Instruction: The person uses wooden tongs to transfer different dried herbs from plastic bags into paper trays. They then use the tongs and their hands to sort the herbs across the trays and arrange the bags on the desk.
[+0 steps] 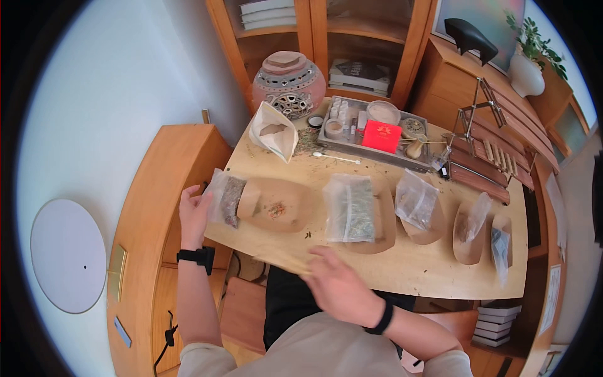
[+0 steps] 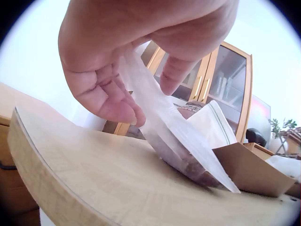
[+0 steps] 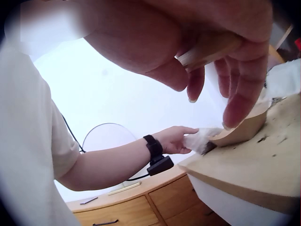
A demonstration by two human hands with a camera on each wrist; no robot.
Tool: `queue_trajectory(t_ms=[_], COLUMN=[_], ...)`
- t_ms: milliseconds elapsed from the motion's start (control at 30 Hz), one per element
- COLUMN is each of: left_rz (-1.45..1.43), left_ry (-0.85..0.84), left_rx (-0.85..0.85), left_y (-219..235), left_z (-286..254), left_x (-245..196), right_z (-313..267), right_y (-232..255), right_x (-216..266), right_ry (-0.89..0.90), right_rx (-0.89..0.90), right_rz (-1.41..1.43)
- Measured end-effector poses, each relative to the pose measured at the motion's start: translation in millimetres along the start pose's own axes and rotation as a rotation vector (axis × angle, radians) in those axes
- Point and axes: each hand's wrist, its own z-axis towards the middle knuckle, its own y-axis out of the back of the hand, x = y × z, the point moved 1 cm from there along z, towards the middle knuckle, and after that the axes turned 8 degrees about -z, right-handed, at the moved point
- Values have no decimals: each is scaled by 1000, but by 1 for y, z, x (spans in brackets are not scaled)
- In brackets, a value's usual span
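At the table's left edge my left hand (image 1: pixel 193 217) pinches the top of a translucent plastic bag (image 2: pixel 160 117). Dark dried bits (image 1: pixel 233 198) fill the bag's lower part, which lies against the tabletop beside a brown paper tray (image 1: pixel 298 195). A small heap of orange and brown bits (image 1: pixel 276 210) sits in that tray. Over the table's front edge, my right hand (image 1: pixel 342 289) grips a thin, light wooden stick (image 1: pixel 282 260), blurred in the head view. Its wooden end (image 3: pixel 211 51) shows between thumb and fingers in the right wrist view; the rest is hidden by the hand.
Further right are several paper trays with bags on them, including a bag of green leaves (image 1: pixel 353 210). An open pouch (image 1: pixel 274 133), a white spoon (image 1: pixel 336 158) and a grey tray (image 1: pixel 411 158) of jars lie behind. A pink pot (image 1: pixel 289 78) and wooden racks (image 1: pixel 477 169) flank them.
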Motion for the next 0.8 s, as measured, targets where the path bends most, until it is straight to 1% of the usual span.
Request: queue_trajectory(t_ms=[33, 100, 267, 333, 367, 433, 467, 500, 533, 567, 633, 667, 733, 800], left_rz=[-21, -49, -94, -96, -93, -127, -159, -159, -151, -140, -113, -92, -92, -61], left_ry=[-4, -8, -19, -30, -47, -47, -50, -49, -83, -119, -132, -144, -127, -168], left_rx=[9, 33, 43, 55, 62, 72, 76, 74, 87, 95, 84, 93, 75, 119], left_y=[1, 1, 4, 5, 5, 4, 3, 1, 1, 4, 7, 6, 6, 6], left_z=[1, 1, -5, -4, -3, -4, -4, -4, -3, -2, 0, 0, 2, 9], left_x=[6, 11, 9, 14, 15, 14, 13, 14, 16, 18, 19, 18, 17, 26], right_z=[7, 24, 40, 41, 45, 51, 54, 56, 60, 63, 62, 61, 59, 61], right_y=[-17, -36, -60, -65, -68, -71, -74, -77, -80, -73, -51, -47, -44, -54], right_x=[1, 2, -10, -5, 0, 11, 12, 13, 15, 19, 21, 17, 7, -2], right_ry=[-31, -57, -114, -173, -176, -135, -138, -96, -48, -36, -154, -144, -169, -135], right_rx=[25, 20, 0, 118, 119, 111, 111, 99, 91, 99, 145, 153, 199, 189], right_rz=[71, 27, -14, 83, 80, 192, 190, 246, 306, 312, 174, 172, -162, -209])
